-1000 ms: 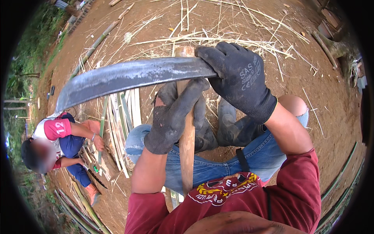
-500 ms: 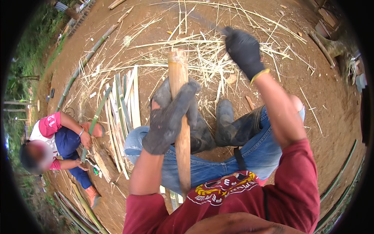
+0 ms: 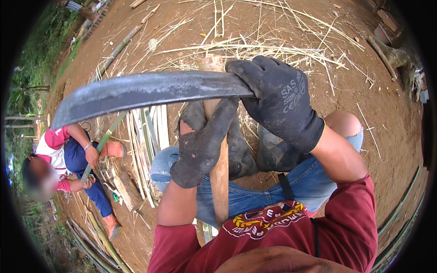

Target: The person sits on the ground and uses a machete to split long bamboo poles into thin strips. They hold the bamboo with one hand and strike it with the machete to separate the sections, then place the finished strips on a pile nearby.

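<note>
My right hand (image 3: 282, 100), in a black glove, is closed on the handle end of a machete (image 3: 145, 88). The long dark blade points left, its paler edge facing me. Below it my left hand (image 3: 200, 148), in a worn black glove with holes, wraps round an upright, tapered wooden sheath (image 3: 219, 193). The blade crosses in front of the sheath's upper part, close above my left fingers; whether it touches cannot be made out. The glove hides most of the machete's handle. The sheath's lower end comes down between my legs, near my shirt.
At left a seated co-worker (image 3: 59, 154) grips a green bamboo strip (image 3: 108, 133). Split bamboo strips (image 3: 136, 150) lie beside my knee, near a wood block (image 3: 125, 184). Pale shavings (image 3: 273, 51) cover the ground ahead. A bamboo pole (image 3: 120, 48) lies farther off.
My right hand has come left and nearer, bringing the machete across the sheath's top; it was blurred and farther out before. My left hand keeps its hold. The co-worker's strip has shifted slightly.
</note>
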A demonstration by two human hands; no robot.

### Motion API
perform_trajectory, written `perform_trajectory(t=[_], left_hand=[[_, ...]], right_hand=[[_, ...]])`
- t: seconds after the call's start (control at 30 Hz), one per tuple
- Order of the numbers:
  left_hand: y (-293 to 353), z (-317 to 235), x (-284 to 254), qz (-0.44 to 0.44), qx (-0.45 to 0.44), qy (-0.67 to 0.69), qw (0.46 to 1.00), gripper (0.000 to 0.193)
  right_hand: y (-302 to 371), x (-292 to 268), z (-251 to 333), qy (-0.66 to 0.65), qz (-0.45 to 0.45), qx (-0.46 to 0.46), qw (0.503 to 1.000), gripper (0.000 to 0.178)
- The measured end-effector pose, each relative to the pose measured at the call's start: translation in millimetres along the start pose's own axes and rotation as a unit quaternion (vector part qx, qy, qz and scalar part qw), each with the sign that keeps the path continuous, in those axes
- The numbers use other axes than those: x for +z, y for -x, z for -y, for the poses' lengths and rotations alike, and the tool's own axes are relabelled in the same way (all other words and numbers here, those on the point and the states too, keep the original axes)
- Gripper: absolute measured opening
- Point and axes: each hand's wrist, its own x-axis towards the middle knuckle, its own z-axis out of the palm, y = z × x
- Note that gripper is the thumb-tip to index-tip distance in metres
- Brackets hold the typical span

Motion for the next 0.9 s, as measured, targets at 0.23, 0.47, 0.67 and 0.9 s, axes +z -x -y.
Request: perform_trajectory(t=[0.23, 0.47, 0.67, 0.9], left_hand=[[8, 5, 7, -0.007, 0.005, 0.001, 1.0, 0.027], [12, 15, 10, -0.024, 0.035, -0.032, 0.999, 0.025], [2, 28, 9, -0.043, 0.008, -0.04, 0.998, 0.024], [1, 22, 2, -0.047, 0.049, -0.048, 0.997, 0.031]], right_hand=[[6, 4, 1, -0.003, 0.018, 0.01, 1.0, 0.023], [15, 23, -2, 0.0, -0.003, 0.03, 1.0, 0.02], [21, 49, -26, -0.001, 0.018, 0.046, 0.999, 0.021], [16, 87, -78, 0.013, 0.012, 0.083, 0.996, 0.015]])
